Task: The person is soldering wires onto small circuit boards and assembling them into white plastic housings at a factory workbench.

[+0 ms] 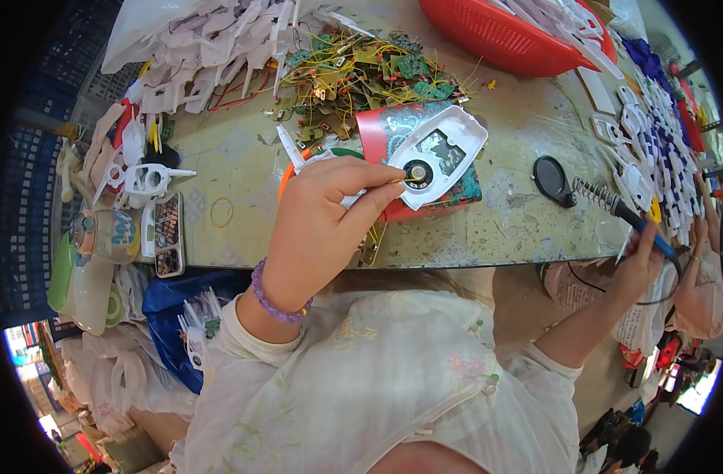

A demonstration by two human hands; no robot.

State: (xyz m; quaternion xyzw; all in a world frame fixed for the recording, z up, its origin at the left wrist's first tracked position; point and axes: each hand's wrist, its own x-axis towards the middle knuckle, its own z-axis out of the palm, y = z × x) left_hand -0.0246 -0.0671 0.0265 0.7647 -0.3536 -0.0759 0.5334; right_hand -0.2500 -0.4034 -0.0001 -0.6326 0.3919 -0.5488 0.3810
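A white plastic housing (465, 130) with a rectangular window lies tilted on a red and teal box (373, 130). In its near end sits a small round black speaker (417, 173) with a metal centre. My left hand (330, 205) reaches over the box, thumb and forefinger pinched on a thin yellow wire (398, 181) at the speaker's edge. Off to the right, my right hand (644, 257) is closed around the blue handle of a soldering iron (652, 237). The iron's front end lies at the coil spring stand (594, 192), so its tip is hidden.
Green circuit boards with yellow wires (361, 75) are heaped behind the box. White plastic parts (211, 55) pile up at the far left. A red basket (488, 39) stands at the back. More white housings (638, 118) line the right side, where another person's arm (697, 268) shows.
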